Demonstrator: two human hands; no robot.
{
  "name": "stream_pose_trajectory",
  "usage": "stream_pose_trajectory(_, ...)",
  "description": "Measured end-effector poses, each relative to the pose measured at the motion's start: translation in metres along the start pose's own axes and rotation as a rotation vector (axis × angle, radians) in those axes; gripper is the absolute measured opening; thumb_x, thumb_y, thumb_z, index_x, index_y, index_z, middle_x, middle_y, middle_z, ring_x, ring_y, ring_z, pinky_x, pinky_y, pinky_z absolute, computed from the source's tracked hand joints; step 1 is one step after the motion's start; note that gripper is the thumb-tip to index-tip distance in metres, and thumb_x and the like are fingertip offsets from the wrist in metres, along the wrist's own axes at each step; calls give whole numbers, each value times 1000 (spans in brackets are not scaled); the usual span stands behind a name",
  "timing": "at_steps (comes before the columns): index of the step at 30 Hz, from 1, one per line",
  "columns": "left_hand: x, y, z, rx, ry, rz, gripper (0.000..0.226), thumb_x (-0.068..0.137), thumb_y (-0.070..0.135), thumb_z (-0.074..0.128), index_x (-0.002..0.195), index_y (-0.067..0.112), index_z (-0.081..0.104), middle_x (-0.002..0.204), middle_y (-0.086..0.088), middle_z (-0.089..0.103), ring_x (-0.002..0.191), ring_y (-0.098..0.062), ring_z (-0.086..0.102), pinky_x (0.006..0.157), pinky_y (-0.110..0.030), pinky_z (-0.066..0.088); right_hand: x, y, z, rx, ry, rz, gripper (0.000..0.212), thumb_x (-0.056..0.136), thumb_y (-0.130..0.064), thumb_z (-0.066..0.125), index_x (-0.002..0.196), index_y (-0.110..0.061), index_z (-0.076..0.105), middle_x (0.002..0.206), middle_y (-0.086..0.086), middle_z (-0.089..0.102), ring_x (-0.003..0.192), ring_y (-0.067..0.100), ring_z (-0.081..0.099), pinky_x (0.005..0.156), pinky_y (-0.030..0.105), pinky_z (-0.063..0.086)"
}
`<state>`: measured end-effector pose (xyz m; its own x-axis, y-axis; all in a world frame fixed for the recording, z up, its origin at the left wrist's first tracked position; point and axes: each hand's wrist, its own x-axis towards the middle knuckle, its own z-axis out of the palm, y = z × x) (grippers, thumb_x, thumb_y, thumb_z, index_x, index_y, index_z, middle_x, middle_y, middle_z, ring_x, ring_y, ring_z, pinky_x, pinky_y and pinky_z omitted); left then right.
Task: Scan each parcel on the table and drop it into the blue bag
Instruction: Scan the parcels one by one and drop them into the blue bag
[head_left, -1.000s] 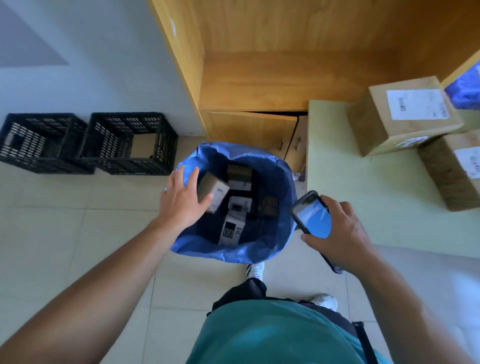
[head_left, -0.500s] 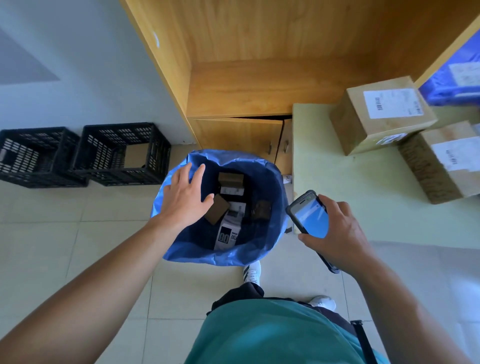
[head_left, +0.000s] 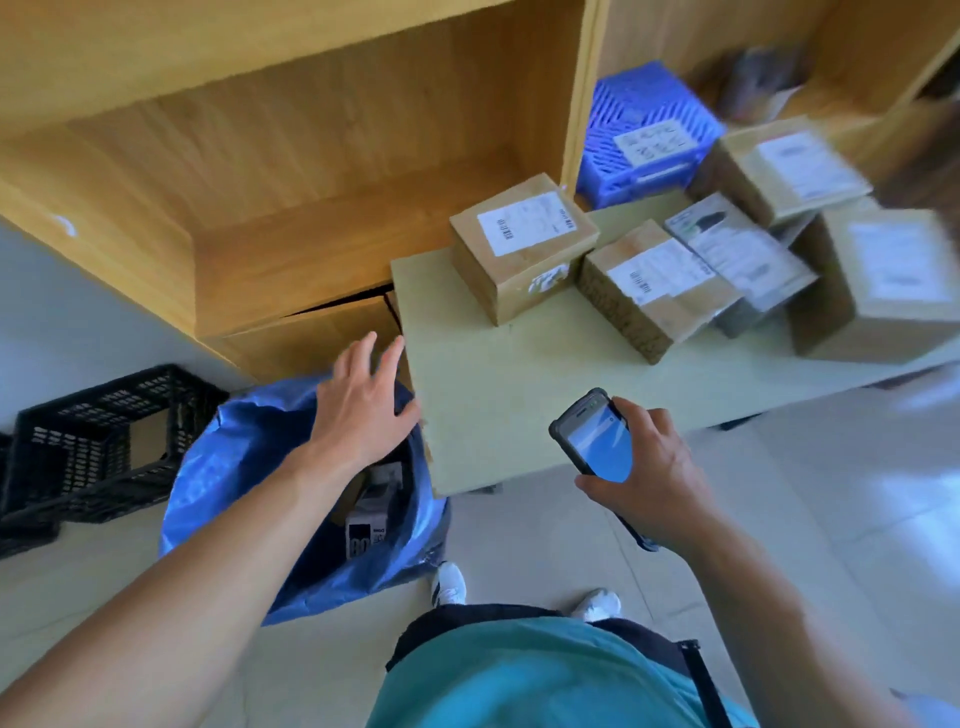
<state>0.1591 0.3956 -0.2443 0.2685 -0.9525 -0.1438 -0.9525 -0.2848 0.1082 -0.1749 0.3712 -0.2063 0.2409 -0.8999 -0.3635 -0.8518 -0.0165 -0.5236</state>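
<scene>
The left hand (head_left: 363, 410) hovers wide and empty over the blue plastic bag (head_left: 234, 467) by the left edge of the pale green desk (head_left: 493, 374) — the right hand (head_left: 649, 478) grips a black scanner (head_left: 597, 441) — labelled brown cardboard parcels (head_left: 519, 249) sit along its far edge

Parcel depot: labelled boxes (head_left: 524, 244), crates (head_left: 93, 441).

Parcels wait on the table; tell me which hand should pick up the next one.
Left. The left hand is open and empty beside the table corner, near the closest parcel; the right hand grips the scanner.
</scene>
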Motion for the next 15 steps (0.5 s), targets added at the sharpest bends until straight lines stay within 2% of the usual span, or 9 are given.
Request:
stream_pose_trajectory(6,37,152,5,-37,41,220,80,94,54,57,160,24,24,164,-14,22,146,-37,25,106,-56,41,-20,96,-69,57,106,140,97,70,-49,78,149,-33,25,128,-5,38,110,20,51,84,36,48)
stream_pose_trajectory(10,54,257,7,-61,36,386,82,93,55,58,160,25,22,165,-14,20,150,-36,22,114,-57,37,-42,157,-111,79,205,233,95,72,-50,77,150,-34,24,130,-6,38,108,19,51,80,33,47)
stream_pose_trajectory(13,62,322,8,-67,30,502,83,91,54,61,159,23,26,164,-14,23,149,-35,23,115,-56,36,-57,195,-130,108,272,307,96,73,-50,77,151,-32,23,128,-6,37,107,16,46,80,33,47)
stream_pose_trajectory(15,67,361,9,-68,11,569,84,90,54,61,160,24,25,164,-14,21,150,-34,21,117,-55,34,-65,217,-138,151,301,355,96,74,-48,78,151,-32,22,122,-8,34,105,15,43,75,28,43)
